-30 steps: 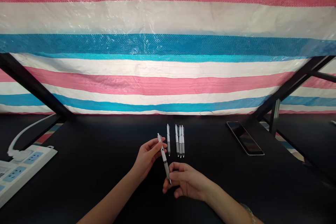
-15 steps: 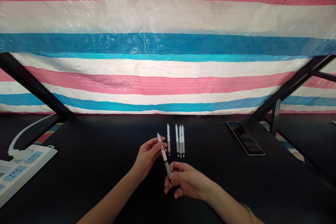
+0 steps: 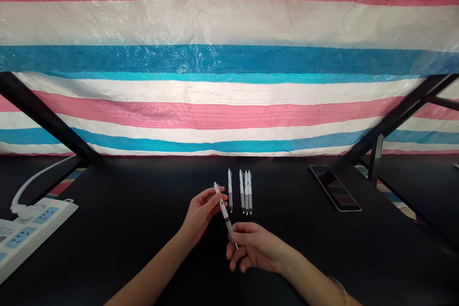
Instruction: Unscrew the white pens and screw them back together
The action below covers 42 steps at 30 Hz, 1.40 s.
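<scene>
The left hand (image 3: 201,211), at lower centre of the frame, is closed in a pinch on the white upper barrel of the held pen (image 3: 224,212). The right hand (image 3: 261,246), below and to the right of it, has thumb and forefinger closed at the pen's grey grip, its other fingers loosely curled. The held pen slants between them, clicker end toward the upper left, tip toward the lower right.

The striped sheet (image 3: 229,117), in red, pink, white and blue, fills the upper half of the frame. The black tabletop (image 3: 143,186) spans the lower half. Dark metal bars (image 3: 46,114) slope in from the left and right edges. At lower left lies a white power strip (image 3: 45,234) with blue socket faces, a white plug (image 3: 27,211) in it. A dark-screened phone (image 3: 335,189) lies aslant, right of centre. Near the middle, three white-and-grey pens (image 3: 245,192) lie close together, a single pen (image 3: 230,190) just left of them, all with tips toward the bottom of the frame.
</scene>
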Available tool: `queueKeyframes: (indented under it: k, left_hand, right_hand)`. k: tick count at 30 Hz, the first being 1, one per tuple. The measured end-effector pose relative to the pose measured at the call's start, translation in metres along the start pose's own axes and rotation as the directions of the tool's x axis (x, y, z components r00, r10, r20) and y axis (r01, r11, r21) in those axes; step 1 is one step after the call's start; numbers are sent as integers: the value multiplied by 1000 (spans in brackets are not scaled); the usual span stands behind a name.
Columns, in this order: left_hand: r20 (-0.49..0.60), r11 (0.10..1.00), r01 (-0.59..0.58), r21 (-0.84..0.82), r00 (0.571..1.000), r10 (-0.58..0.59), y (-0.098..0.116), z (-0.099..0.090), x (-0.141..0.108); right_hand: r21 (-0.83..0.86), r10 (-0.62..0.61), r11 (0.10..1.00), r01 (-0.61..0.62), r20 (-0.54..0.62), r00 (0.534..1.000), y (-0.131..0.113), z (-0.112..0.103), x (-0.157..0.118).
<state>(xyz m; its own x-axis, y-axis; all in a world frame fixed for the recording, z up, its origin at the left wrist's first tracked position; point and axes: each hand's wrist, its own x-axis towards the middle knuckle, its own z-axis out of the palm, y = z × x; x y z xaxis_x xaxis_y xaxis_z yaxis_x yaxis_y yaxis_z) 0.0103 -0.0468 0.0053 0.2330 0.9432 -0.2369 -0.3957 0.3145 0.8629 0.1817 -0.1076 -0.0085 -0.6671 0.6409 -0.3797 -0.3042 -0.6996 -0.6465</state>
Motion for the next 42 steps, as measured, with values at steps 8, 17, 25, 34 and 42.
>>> queueKeyframes:
  k: [8,17,25,34,42]
  left_hand:
    - [-31,1000,-6,-21,999,6,1,0,0]
    - [-110,996,-68,-59,992,61,11,-6,5]
    - [-186,990,-107,-95,979,88,16,-10,9]
    - [-203,989,-97,-107,976,74,15,-9,9]
    - [-90,998,-45,-52,995,40,9,-3,3]
  right_hand:
    - [-32,20,999,-18,45,999,2,-1,0]
    - [-86,3,996,0,38,999,7,-6,3]
    - [-86,11,996,-7,46,999,6,-5,2]
    - [-74,3,997,-1,34,999,5,-5,4]
    - [-81,-44,996,42,-25,999,7,-6,4]
